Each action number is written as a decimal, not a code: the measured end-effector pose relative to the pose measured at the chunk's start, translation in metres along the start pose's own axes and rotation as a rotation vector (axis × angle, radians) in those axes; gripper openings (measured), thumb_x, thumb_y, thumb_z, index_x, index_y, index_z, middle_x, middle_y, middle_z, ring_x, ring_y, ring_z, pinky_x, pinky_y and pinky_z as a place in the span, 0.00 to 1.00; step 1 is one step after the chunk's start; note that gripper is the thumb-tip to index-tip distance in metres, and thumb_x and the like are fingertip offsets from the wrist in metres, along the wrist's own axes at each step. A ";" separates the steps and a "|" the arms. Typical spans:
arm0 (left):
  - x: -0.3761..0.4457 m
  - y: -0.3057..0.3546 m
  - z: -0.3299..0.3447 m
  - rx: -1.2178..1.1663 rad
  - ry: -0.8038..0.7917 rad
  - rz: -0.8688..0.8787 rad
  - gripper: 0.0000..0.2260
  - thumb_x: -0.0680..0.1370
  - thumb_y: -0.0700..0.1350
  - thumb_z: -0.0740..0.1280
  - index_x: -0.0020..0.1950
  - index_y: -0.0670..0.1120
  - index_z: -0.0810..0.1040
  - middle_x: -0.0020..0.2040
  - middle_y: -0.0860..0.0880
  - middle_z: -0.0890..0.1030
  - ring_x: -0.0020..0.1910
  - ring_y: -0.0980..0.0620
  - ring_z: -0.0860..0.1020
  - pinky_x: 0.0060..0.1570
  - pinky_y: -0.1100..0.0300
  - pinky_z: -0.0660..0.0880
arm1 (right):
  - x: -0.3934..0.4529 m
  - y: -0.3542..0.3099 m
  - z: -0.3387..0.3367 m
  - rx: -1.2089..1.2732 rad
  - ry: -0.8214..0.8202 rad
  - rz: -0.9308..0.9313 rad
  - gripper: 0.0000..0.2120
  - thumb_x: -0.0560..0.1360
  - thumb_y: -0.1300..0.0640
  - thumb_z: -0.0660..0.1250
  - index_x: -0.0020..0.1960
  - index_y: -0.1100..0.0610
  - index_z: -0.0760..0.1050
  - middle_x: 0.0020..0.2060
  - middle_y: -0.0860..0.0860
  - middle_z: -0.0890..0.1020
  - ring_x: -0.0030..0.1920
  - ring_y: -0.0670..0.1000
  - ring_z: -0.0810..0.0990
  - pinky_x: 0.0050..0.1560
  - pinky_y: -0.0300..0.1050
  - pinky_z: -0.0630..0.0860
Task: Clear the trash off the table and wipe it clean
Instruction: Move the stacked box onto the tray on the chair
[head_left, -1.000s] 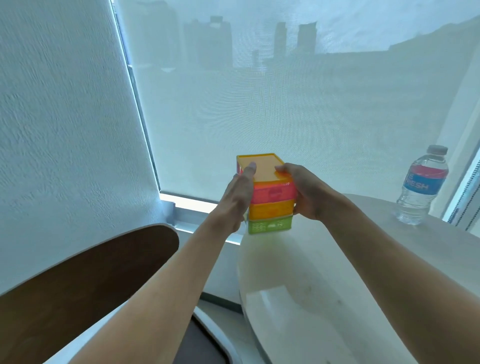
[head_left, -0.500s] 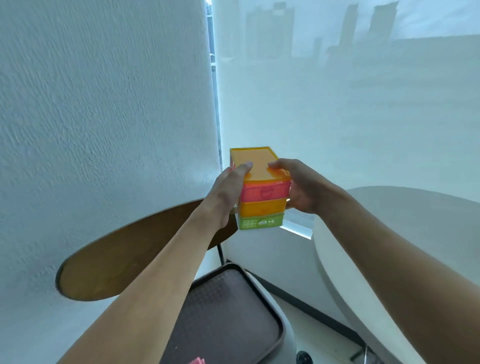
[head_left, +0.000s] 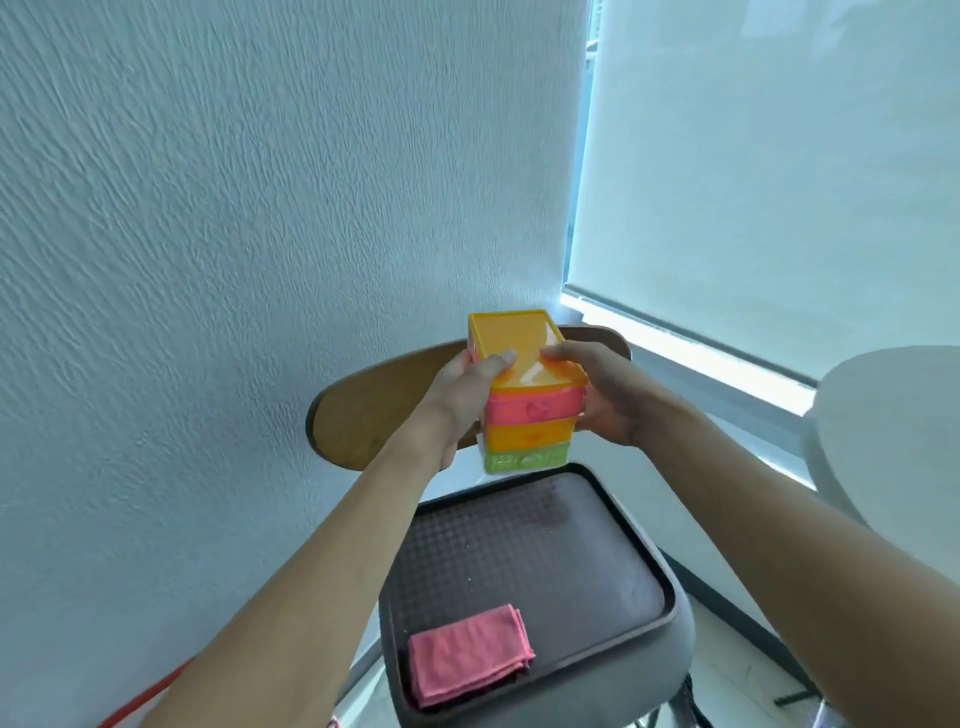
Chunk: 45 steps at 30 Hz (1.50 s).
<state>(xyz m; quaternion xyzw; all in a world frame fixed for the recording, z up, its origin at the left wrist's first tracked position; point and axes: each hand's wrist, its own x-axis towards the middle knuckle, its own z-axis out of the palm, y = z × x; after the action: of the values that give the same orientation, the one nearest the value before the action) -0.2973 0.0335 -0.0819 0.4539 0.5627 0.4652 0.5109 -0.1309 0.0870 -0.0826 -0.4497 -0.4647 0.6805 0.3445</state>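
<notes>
Both hands clasp a small stack of plastic drawers (head_left: 527, 395), held upright in the air with its long axis vertical and its orange top tipped slightly toward the camera. The left hand (head_left: 460, 397) grips its left side, the right hand (head_left: 605, 397) its right, thumbs on the lid. Below lies a dark tray (head_left: 530, 561) on a chair, with a folded pink cloth (head_left: 470, 653) at its near edge. The white desk (head_left: 893, 431) stands at right.
</notes>
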 end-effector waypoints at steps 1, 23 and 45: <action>-0.001 -0.009 -0.008 0.003 0.004 -0.016 0.17 0.78 0.57 0.66 0.65 0.53 0.75 0.58 0.49 0.83 0.56 0.47 0.81 0.62 0.45 0.75 | 0.002 0.009 0.007 0.007 0.000 0.006 0.19 0.76 0.53 0.68 0.65 0.57 0.74 0.58 0.58 0.83 0.56 0.60 0.83 0.51 0.55 0.81; -0.002 -0.200 -0.076 -0.122 0.184 -0.301 0.21 0.73 0.48 0.67 0.66 0.55 0.72 0.61 0.47 0.80 0.57 0.46 0.80 0.59 0.45 0.78 | 0.081 0.203 0.071 0.014 -0.081 0.221 0.17 0.78 0.58 0.66 0.67 0.54 0.73 0.59 0.57 0.82 0.59 0.61 0.81 0.61 0.61 0.77; 0.020 -0.265 -0.104 -0.221 0.216 -0.351 0.23 0.75 0.46 0.68 0.69 0.56 0.70 0.59 0.52 0.80 0.57 0.49 0.80 0.57 0.50 0.78 | 0.126 0.267 0.088 0.061 -0.063 0.295 0.26 0.77 0.61 0.67 0.74 0.55 0.67 0.63 0.57 0.79 0.59 0.60 0.80 0.58 0.57 0.79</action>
<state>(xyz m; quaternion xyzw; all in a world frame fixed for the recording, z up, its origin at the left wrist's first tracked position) -0.4120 0.0058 -0.3414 0.2381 0.6301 0.4738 0.5672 -0.2717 0.0820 -0.3562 -0.4807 -0.3835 0.7513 0.2396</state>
